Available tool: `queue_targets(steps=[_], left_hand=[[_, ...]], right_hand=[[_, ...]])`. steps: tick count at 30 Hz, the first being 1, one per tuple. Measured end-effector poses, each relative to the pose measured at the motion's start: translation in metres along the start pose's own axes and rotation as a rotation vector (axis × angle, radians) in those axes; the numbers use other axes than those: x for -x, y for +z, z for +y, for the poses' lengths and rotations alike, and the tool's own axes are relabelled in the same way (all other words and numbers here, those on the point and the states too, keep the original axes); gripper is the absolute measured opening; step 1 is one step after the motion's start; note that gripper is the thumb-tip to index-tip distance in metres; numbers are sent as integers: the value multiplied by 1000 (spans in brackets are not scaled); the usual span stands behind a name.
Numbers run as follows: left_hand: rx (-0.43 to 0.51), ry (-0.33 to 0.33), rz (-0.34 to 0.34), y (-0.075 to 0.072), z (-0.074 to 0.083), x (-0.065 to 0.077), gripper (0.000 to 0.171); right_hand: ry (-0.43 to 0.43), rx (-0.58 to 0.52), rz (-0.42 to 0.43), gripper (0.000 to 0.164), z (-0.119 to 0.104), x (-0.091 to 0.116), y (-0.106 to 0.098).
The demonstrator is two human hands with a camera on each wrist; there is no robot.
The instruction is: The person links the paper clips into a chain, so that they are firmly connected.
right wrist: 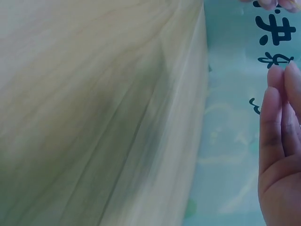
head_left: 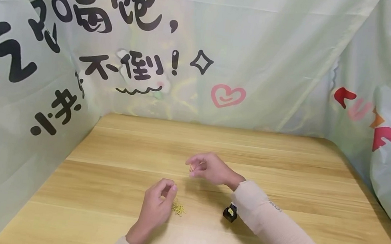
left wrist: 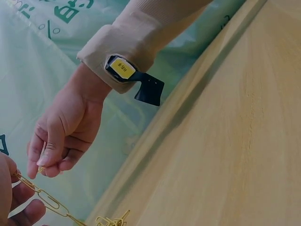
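In the head view my left hand [head_left: 157, 202] is held over the table beside a small heap of gold paper clips [head_left: 179, 208]. Its fingertips pinch one end of a linked paper clip chain [left wrist: 52, 201], which slants down toward the heap in the left wrist view. My right hand [head_left: 213, 169] is raised farther back and to the right, its thumb and fingers pinching a gold paper clip [left wrist: 41, 168], mostly hidden by the fingertips. In the right wrist view the right hand [right wrist: 282, 141] shows mainly its palm and fingers.
The wooden table [head_left: 268, 154] stretches out around the hands. Pale printed sheeting [head_left: 278, 59] with lettering hangs behind it and along both sides. A black camera mount [head_left: 230, 213] with a yellow label hangs from the right cuff.
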State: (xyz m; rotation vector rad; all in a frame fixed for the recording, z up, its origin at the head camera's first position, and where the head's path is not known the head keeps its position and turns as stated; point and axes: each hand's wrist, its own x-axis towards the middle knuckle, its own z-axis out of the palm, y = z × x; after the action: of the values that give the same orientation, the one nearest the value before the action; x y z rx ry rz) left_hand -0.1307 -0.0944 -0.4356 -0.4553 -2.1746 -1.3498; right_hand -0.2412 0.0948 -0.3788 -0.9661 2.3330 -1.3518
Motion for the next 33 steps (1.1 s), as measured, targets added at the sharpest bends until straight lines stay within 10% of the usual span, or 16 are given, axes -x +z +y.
queue_targets(steps=[33], left_hand=[[10, -29, -26, -1, 1, -1, 7]], right_hand=[[-59, -20, -141, 33, -29, 0, 17]])
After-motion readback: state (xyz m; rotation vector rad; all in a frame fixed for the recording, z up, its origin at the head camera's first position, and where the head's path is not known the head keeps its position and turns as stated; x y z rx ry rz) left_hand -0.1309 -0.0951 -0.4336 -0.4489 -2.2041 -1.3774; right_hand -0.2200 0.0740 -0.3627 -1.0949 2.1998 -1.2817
